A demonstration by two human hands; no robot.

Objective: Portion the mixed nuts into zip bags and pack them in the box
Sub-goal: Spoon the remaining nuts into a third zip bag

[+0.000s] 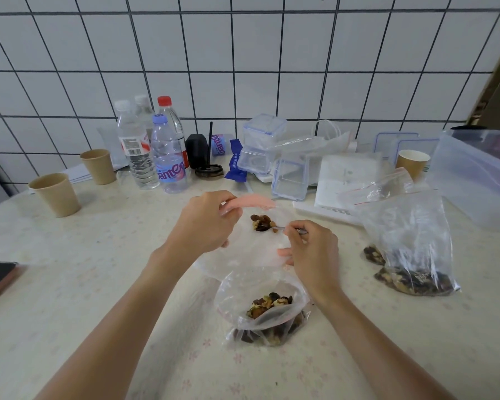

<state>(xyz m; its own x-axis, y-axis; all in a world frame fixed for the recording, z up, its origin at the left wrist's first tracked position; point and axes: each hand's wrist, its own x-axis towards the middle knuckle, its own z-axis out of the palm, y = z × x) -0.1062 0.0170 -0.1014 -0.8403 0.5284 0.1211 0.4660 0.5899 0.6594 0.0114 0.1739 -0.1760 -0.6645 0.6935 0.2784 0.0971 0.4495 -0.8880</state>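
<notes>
Nearest, an open bag of nuts [267, 313] lies on the worktop [98, 284]. Beyond it, left hand [205, 223] pinches a zip bag's [251, 249] pink-striped mouth; right hand [312, 249] grips a spoon [283, 228] of nuts inside.

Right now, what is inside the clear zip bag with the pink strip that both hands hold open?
Inside the clear zip bag with the pink strip lies a small heap of mixed nuts, at the tip of a metal spoon held by the right hand. The left hand covers the bag's left corner.
</notes>
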